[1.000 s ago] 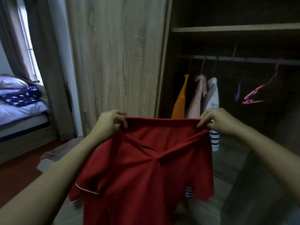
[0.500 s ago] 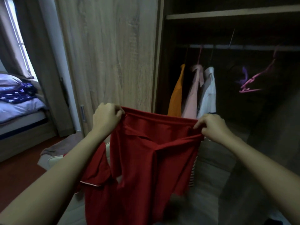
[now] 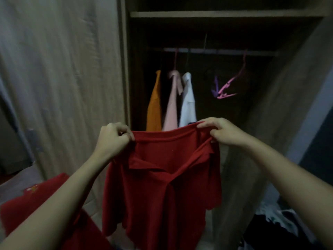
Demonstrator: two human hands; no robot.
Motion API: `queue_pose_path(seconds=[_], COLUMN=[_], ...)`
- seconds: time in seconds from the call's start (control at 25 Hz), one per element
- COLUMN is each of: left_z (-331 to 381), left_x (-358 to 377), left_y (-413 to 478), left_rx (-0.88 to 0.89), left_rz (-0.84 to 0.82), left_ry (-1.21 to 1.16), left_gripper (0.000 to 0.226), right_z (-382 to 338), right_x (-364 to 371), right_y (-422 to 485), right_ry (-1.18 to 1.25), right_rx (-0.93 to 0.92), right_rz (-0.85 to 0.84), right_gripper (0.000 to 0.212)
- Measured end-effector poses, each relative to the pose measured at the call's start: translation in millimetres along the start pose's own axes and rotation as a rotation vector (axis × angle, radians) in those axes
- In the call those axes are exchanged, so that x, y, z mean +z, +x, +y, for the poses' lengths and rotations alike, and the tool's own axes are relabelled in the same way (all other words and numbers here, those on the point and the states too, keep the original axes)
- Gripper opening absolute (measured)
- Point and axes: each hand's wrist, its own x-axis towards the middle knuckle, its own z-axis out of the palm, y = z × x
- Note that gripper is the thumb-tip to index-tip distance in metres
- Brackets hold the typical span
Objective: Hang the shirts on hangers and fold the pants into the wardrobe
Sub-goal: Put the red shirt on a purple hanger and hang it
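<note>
We are holding red polo shirt (image 3: 162, 186) by upper edge, left hand (image 3: 113, 139) and right hand (image 3: 221, 132) each pinching fabric, before open wardrobe (image 3: 216, 14). We are now facing rail squarely; empty pink hanger (image 3: 228, 87) likely next.

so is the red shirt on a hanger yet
No. The left hand and right hand pinch the red shirt by its top edge; an empty pink hanger hangs on the rail.
</note>
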Motion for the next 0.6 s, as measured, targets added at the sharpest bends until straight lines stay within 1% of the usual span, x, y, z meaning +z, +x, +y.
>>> queue_pose_path(seconds=[0.08,0.16,0.28,0.4,0.48,0.56,0.6], left_z=[18,31,56,100,133,162,174], left_x=[20,42,80,117,142,166,179], left_y=[5,15,40,67,91,124,142], left_rx=[0.096,0.133,0.158,0.238,0.210,0.086,0.032], left_rz=[-0.035,-0.023,-0.016,-0.063,-0.103,-0.184,-0.195], left_ry=[-0.108,-0.157,-0.168,-0.153,-0.230,-0.426,-0.500], left_gripper=[0.019,0.018,0.013,0.020,0.025,0.028,0.032], right_z=[10,19,31,41,45,47,48], right_x=[-17,-29,-42,-62,-77,-89,-96], right_y=[-7,-10,-10,-5,1,7,10], right_ry=[0.022,-0.089,-0.273,-0.382,-0.444,-0.528,-0.585], right_rx=[-0.027,-0.075,-0.111,-0.119,-0.127,-0.143,-0.145], right_rz=[0.053,0.100,0.037,-0.009,-0.005,0.003,0.010], right_gripper=[0.052,0.051,0.054,0.054,0.055,0.058,0.059])
